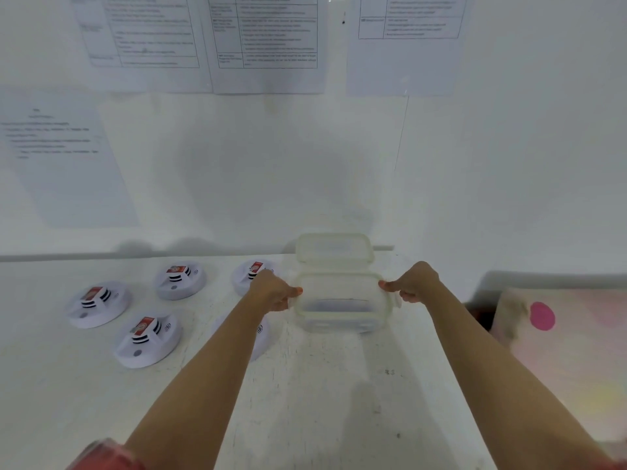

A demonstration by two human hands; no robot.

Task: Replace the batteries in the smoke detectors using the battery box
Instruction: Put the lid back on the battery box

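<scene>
One wide-angle camera, worn on the head, is looking forward and down across a white table [339,385], facing the far wall [271,181] closely.

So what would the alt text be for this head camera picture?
A person's left hand and right hand grip the two ends of a translucent plastic box on a white table, its lid standing behind it. Five smoke detectors lie to the left; printed sheets hang above.

White tabletop [322,385] against a white wall [271,164] with taped printed sheets [268,42]; a pastel cushion [559,351] at its right edge.
</scene>
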